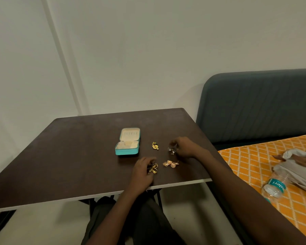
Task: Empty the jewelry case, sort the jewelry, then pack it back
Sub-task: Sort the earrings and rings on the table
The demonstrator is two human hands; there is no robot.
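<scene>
— While the left hand (143, 171) rests its fingers on the gold rings (153, 168) and the right hand (183, 146) pinches at the silver earrings (171, 150), how far along?
— Emptying looks done: the teal jewelry case (128, 143) lies open, apparently bare, beyond four piles on the table (69, 147). Sorting is nearly finished; packing remains.

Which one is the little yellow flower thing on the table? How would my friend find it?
Start at the blue-green jewelry case lying open on the dark table. Just to its right sits the yellow flower piece, alone, with neither hand touching it. It is the only piece with black on it.
</scene>
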